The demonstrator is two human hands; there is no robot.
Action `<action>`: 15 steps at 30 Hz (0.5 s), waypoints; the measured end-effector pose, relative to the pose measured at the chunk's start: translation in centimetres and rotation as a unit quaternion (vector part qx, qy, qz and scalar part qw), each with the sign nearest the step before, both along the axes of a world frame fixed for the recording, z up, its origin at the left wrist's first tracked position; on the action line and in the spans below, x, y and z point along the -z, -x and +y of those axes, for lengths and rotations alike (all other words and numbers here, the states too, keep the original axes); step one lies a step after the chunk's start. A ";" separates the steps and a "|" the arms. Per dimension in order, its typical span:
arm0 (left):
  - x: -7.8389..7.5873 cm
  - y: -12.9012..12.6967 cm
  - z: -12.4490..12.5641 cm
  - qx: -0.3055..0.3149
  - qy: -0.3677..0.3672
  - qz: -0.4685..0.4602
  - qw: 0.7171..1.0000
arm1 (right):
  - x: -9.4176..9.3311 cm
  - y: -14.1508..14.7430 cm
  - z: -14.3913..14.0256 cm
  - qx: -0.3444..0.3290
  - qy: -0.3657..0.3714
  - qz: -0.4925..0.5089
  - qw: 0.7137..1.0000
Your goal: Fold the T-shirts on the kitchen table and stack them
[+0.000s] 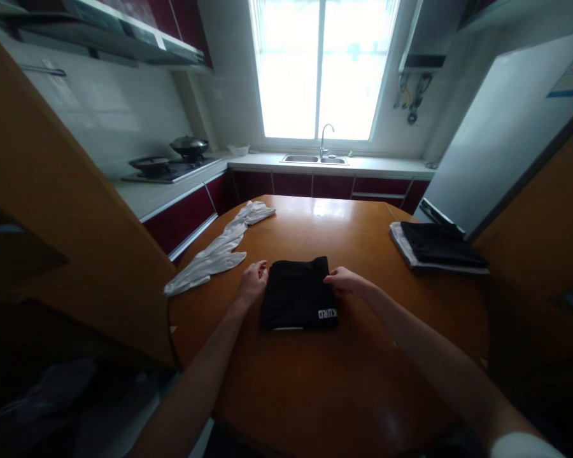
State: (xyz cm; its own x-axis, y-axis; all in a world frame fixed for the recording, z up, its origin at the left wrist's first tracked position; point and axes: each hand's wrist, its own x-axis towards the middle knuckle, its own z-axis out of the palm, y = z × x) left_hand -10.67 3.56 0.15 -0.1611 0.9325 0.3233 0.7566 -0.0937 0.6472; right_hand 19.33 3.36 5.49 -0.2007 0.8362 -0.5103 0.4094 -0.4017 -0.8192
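A folded black garment (298, 292) with white letters near its lower right corner lies flat on the wooden table, straight in front of me. My right hand (347, 280) is closed at its right edge, thumb and finger pinching the cloth near the upper right corner, which stands up a little. Beside the left edge rests my left hand (254, 282), its fingers loosely bent and a little apart, the tips close to or touching the cloth. A crumpled white garment (222, 248) stretches along the table's left side, beyond my left hand.
A stack of folded black and white clothes (442, 245) lies at the right of the round wooden table (363, 381). Behind are a counter with a sink (315, 159), a stove (172, 170) with pans, and a refrigerator (501, 127). Wooden panels flank both sides.
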 end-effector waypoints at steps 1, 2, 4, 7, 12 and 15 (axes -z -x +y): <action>-0.2 -0.1 0.0 0.003 -0.004 -0.007 1.000 | 0.0 0.1 -0.1 -0.001 -0.005 0.004 1.000; -0.3 -0.1 0.0 0.006 -0.006 -0.014 1.000 | -0.1 0.1 -0.1 0.000 -0.011 0.010 1.000; -0.4 0.0 0.0 0.017 -0.004 -0.023 1.000 | -0.5 -0.1 -0.1 0.010 -0.026 0.026 0.999; -0.4 0.3 0.4 0.032 0.016 -0.026 0.999 | -1.6 -1.4 0.7 0.034 -0.059 0.051 0.996; -0.1 0.3 1.0 0.072 0.041 -0.040 0.996 | -5.1 -6.7 2.8 0.076 -0.120 0.071 0.987; 0.0 -0.2 1.0 0.091 0.057 -0.061 0.992 | -7.3 -10.4 4.1 0.103 -0.157 0.039 0.981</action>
